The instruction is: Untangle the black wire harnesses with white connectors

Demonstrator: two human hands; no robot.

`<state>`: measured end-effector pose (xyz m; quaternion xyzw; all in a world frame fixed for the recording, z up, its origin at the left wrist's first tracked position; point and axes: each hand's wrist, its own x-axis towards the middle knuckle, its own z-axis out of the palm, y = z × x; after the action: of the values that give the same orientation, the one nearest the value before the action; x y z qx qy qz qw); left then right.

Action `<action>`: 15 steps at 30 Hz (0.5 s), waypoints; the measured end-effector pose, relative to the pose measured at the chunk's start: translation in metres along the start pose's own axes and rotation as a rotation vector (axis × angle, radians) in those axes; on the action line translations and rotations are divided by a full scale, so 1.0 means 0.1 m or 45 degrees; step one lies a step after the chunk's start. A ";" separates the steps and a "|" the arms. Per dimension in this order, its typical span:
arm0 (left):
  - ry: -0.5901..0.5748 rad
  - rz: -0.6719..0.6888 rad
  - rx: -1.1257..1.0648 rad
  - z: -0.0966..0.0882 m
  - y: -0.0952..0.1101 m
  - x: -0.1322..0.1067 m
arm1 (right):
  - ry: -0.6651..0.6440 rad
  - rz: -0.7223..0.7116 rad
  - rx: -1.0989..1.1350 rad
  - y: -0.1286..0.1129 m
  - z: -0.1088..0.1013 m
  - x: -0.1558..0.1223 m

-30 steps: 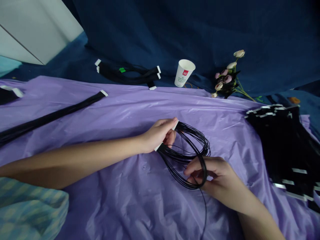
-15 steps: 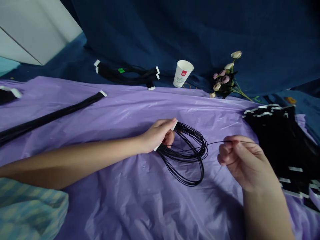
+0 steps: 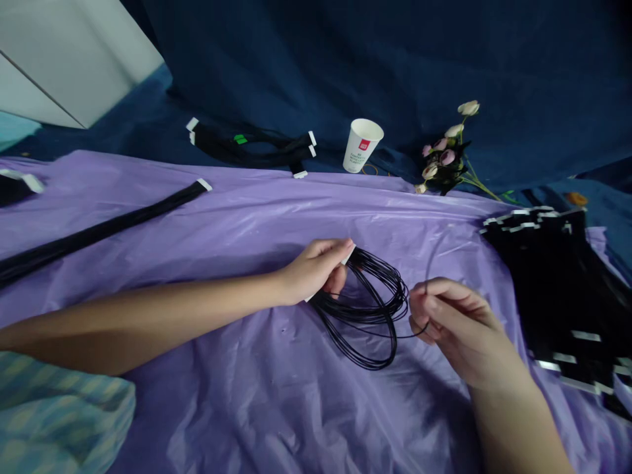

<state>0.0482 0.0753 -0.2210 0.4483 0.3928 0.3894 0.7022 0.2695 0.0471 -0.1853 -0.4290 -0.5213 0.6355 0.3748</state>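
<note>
Left hand [image 3: 316,271] clamps cord coil [image 3: 369,319]; right hand [image 3: 447,324] pinches loose strand [image 3: 401,337]; paper cup [image 3: 362,145], flowers [image 3: 444,158] beyond.

Light: soft and even, brightest on the white panel [image 3: 74,59] at 10 o'clock.
Glare: pale sheen along creases of the purple sheet [image 3: 247,217], strongest at 12 o'clock from the left hand [image 3: 316,266].
Shadows: soft; a dark patch at 6 o'clock from the right hand [image 3: 454,329].
Dim areas: the blue cloth [image 3: 444,52] at 12 o'clock is murky; the black pile [image 3: 553,283] at 3 o'clock loses detail (only its white tags read).
Focus: the coil [image 3: 365,309] is crisp; the strand [image 3: 405,336] is faint.
Edges: the sheet's far border bows; the sleeve [image 3: 59,421] at 7 o'clock is soft.
</note>
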 end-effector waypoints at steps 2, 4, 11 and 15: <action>-0.001 0.014 0.026 0.00 -0.01 0.00 | 0.046 0.039 -0.220 -0.01 0.03 -0.02; -0.002 0.023 0.045 0.00 -0.01 0.00 | 0.054 0.019 -0.422 -0.01 0.06 -0.04; -0.017 0.025 0.053 -0.02 0.00 0.00 | 0.009 -0.057 -0.607 -0.02 0.08 -0.04; -0.044 0.043 0.057 -0.01 0.00 -0.01 | -0.020 -0.085 -0.603 0.00 0.07 -0.03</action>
<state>0.0468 0.0750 -0.2210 0.4771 0.3816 0.3846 0.6920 0.2641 0.0417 -0.1845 -0.4824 -0.6726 0.4862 0.2802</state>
